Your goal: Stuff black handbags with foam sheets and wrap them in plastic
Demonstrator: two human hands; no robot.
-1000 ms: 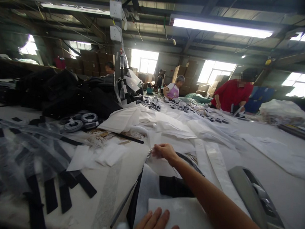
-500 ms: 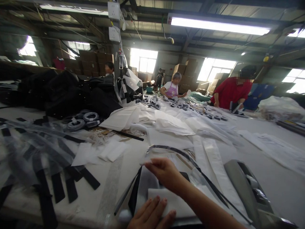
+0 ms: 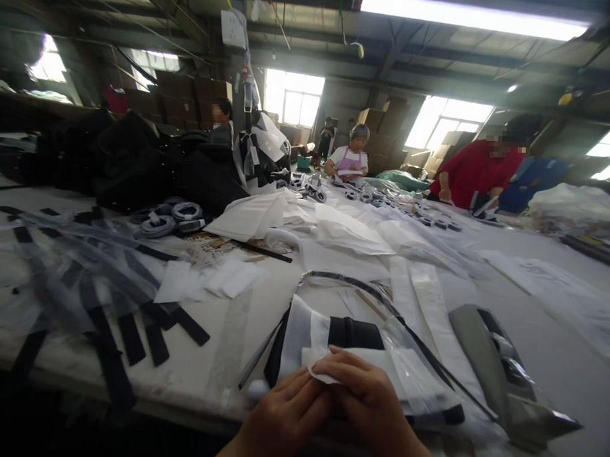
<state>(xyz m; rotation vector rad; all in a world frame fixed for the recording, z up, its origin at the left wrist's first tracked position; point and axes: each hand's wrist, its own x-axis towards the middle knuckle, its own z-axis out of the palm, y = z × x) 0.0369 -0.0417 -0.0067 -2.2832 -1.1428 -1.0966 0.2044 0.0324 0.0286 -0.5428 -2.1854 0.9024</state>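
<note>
Both hands meet at the near edge of the white table (image 3: pixel 555 357). My left hand (image 3: pixel 278 417) and my right hand (image 3: pixel 371 404) are closed, fingers pressed together on a thin white sheet (image 3: pixel 320 361). The sheet lies on a black and white folded piece (image 3: pixel 326 332) with a dark band across it. A clear plastic sleeve (image 3: pixel 410 372) lies just right of my right hand.
Black strips in clear sleeves (image 3: pixel 83 281) cover the left of the table. White sheets (image 3: pixel 344 240) and coiled grey straps (image 3: pixel 168 217) lie farther back, with a black pile (image 3: pixel 137 159). A silver-grey part (image 3: pixel 500 368) lies at the right. Other people (image 3: pixel 471 177) work at the far end.
My right hand pulled back from the middle of the table to the near edge and joined my left hand on the white sheet. The view tilted down slightly.
</note>
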